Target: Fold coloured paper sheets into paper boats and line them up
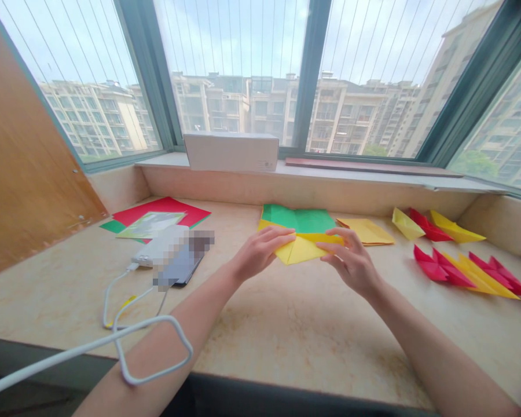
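Observation:
Between my two hands is a yellow sheet of origami paper [297,250], folded so that a pointed flap faces me. My left hand [263,246] grips its left edge, thumb and fingers pressed together. On the right side, my right hand [351,259] pinches the other edge with fingers bent around it. Directly behind the folded paper lies a green sheet [298,218] with visible creases, its left border showing yellow. Farther right, a folded yellow-orange paper [365,231] rests flat on the counter.
Folded red boats [443,267] and yellow boats [481,277] sit at the right. Leftward lie red paper [167,209], a white power bank [161,246] and a phone [186,263]. A white cable [69,353] crosses my left forearm. A white box [231,153] stands on the sill.

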{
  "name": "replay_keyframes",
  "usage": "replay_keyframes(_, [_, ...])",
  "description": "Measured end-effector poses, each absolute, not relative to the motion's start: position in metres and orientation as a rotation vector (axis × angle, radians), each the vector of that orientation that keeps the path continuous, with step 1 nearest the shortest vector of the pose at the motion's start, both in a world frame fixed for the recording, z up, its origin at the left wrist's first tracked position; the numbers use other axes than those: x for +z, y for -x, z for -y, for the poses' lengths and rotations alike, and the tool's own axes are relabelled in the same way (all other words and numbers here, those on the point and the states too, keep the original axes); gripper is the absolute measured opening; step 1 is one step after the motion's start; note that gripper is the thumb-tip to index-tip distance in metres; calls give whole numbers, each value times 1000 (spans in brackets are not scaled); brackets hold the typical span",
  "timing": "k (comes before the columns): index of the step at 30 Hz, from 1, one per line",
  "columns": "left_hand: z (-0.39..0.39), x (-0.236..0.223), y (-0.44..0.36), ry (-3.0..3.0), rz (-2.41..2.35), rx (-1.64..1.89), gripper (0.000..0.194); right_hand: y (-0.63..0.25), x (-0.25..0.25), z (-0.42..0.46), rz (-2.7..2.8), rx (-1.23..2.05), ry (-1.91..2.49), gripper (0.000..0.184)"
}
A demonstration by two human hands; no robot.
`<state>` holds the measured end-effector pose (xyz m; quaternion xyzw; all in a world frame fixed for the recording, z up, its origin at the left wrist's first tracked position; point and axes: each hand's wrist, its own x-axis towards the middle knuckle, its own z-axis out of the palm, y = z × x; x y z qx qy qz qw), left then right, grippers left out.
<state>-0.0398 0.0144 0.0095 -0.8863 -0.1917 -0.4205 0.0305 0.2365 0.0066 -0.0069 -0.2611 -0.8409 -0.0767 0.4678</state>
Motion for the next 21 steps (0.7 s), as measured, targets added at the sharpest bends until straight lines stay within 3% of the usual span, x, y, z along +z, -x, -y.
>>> replay_keyframes(5, [-9,15,39,2666,546,-1289,48,-234,-2,-5,2013,-175,656,25])
replay_keyframes(13, [-8,18,38,2745,544,-1283,30,-233,-3,-6,2039,-149,644,22])
replay_keyframes(21, [-16,11,39,2732,727,-1538,28,-233,-4,-9,1837,-46,657,50])
